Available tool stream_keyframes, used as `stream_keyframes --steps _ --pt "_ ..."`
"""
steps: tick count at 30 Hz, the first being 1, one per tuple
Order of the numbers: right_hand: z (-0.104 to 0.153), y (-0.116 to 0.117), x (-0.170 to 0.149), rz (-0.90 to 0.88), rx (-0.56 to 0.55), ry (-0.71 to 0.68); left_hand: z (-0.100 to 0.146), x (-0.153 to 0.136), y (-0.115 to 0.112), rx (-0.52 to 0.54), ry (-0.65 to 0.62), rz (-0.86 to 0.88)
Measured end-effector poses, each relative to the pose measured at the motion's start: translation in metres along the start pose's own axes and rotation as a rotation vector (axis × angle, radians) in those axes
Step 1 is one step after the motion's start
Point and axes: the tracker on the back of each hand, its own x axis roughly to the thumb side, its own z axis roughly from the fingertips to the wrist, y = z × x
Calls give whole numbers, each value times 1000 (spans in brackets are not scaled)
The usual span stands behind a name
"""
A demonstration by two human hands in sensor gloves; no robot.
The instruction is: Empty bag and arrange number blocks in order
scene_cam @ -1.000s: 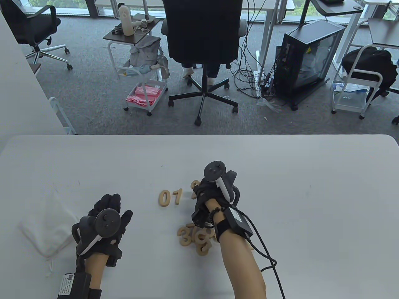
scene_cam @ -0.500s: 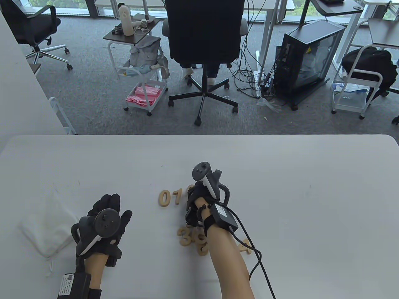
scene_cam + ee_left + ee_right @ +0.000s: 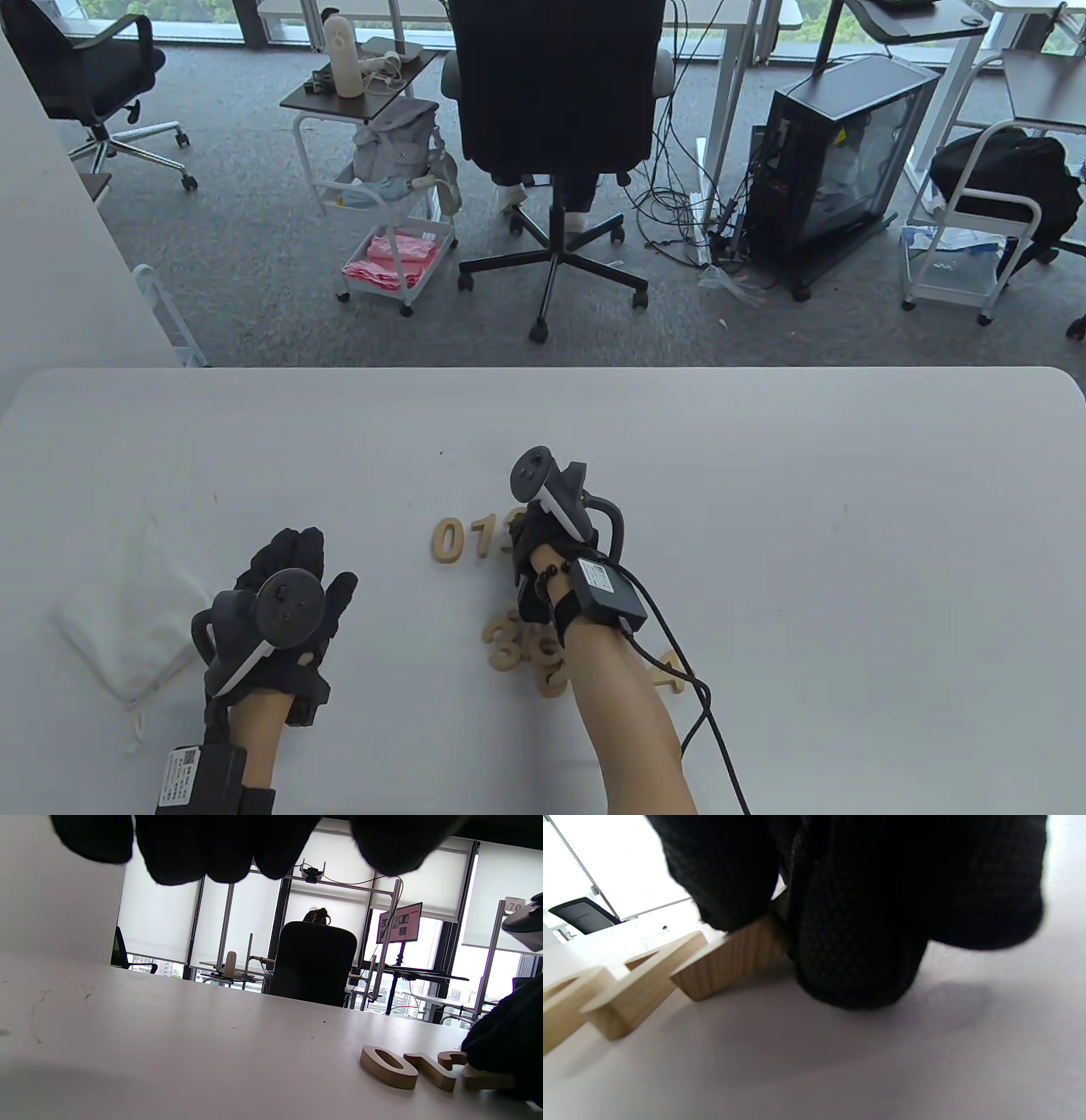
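A: How far along is it?

B: The flat wooden 0 block (image 3: pixel 446 541) and wooden 1 block (image 3: pixel 483 536) lie in a row mid-table. The gloved right hand (image 3: pixel 543 552) presses a third wooden block (image 3: pixel 471 1073), likely the 2, just beside the 1.

A: And the rest?

B: The loose pile of wooden number blocks (image 3: pixel 526 649) near the right forearm is unsorted. The limp white cloth bag (image 3: pixel 127 628) looks emptied, at the left. The left hand (image 3: pixel 284 607) rests on the white table (image 3: pixel 848 509), fingers spread, holding nothing.
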Motion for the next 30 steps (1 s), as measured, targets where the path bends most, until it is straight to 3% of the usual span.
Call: stream_keyframes --steps 15,20,24,30 --pt "2 1 0 53 19 -17 1 0 1 1 0 1" --pt "10 -17 -6 38 -12 -50 1 -3 4 13 6 13" --pt "30 -41 -4 34 -14 -239 1 -2 4 16 3 11" --pt "90 -67 6 136 -49 -567 1 0 3 10 -5 -4"
